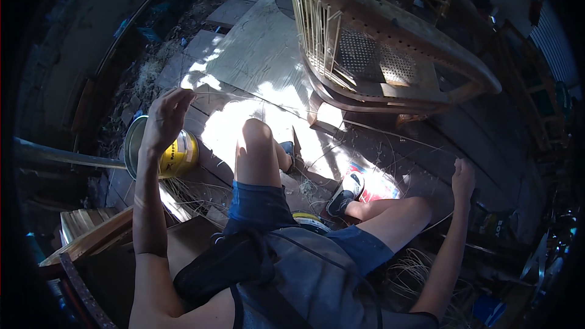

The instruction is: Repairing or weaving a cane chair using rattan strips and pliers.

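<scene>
- Left hand (169,116): raised at the left, above the bucket, its fingertips drawn together in a pinch on one end of a strand.
- Right hand (464,181): held out well apart from the left, at the right beyond the bent knee; its fingers are curled, pinching the strand where it arrives.
- Strand (390,134): thin and pale, spanning the space between the hands in front of the knees, with a slight sag; parts of it are lost in the glare.
- Chair (390,61): beyond the strand, with a curved brown wooden frame, a woven panel and a row of pale upright rods.
- Bucket (184,153): yellow, with an open mouth, tilted, just beneath the left forearm.
- Loose strands (414,268): a tangled heap beside the right forearm.
- Board (259,49): flat on the floor (481,137), left of the chair, partly in bright sunlight.
</scene>
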A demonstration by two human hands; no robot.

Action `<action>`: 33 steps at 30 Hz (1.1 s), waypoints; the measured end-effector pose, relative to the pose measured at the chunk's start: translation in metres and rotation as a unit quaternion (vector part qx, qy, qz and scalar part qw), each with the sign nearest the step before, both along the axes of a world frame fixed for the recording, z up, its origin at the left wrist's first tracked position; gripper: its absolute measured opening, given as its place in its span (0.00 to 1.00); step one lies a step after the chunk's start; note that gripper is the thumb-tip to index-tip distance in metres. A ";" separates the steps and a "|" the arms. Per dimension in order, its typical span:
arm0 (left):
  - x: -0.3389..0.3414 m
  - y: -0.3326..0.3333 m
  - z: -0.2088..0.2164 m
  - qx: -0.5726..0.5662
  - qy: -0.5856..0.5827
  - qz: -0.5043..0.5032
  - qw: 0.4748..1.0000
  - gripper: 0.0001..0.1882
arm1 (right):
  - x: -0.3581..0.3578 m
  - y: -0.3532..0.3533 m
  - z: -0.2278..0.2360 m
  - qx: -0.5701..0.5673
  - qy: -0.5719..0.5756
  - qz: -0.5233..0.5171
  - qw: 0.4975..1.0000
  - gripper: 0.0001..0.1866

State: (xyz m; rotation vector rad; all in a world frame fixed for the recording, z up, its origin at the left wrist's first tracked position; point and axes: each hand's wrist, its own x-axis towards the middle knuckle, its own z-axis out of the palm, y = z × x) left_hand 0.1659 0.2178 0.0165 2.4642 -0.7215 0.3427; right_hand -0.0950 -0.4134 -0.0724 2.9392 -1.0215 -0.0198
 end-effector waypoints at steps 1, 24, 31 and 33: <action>-0.003 -0.006 -0.002 0.032 0.044 -0.002 0.999 0.05 | 0.012 0.019 0.007 -0.024 0.070 -0.028 0.997 0.13; 0.022 -0.150 -0.061 -0.348 0.299 -0.093 0.884 0.05 | 0.124 0.346 -0.064 0.843 -0.140 0.144 0.499 0.19; 0.040 -0.210 -0.102 -0.354 0.447 -0.119 0.813 0.11 | 0.144 0.321 -0.073 0.725 -0.104 0.287 0.618 0.19; 0.047 -0.212 -0.119 -0.362 0.449 -0.095 0.811 0.14 | 0.149 0.294 -0.073 0.266 -0.148 0.558 0.772 0.19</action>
